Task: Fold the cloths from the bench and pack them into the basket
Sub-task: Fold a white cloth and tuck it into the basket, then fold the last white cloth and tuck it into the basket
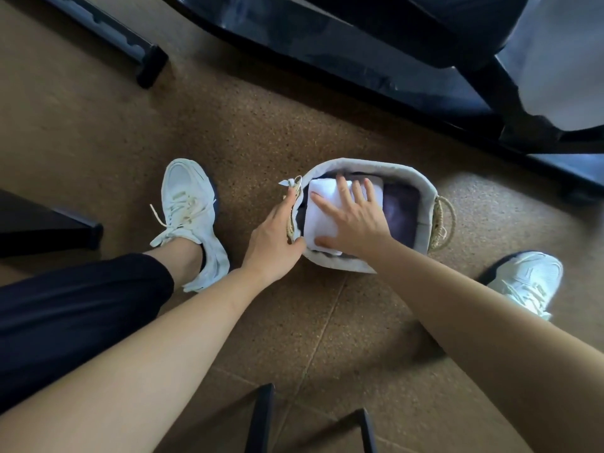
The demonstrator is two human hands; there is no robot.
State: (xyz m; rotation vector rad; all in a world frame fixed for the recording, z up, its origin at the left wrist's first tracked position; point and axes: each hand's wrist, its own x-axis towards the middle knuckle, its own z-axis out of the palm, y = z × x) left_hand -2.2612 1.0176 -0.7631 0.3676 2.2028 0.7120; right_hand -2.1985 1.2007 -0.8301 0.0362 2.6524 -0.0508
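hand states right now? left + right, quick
Left hand: grips the basket at its rim, by the rope handle.
Right hand: open, fingers spread, pressing flat on the white cloth inside the basket.

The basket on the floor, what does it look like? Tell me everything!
The basket is small and rounded, with pale grey fabric lining folded over its rim and rope handles at its ends. It stands upright on the brown floor. Inside lie a folded white cloth and a dark purple cloth. The left hand grips its left edge; the right hand presses flat on the white cloth.
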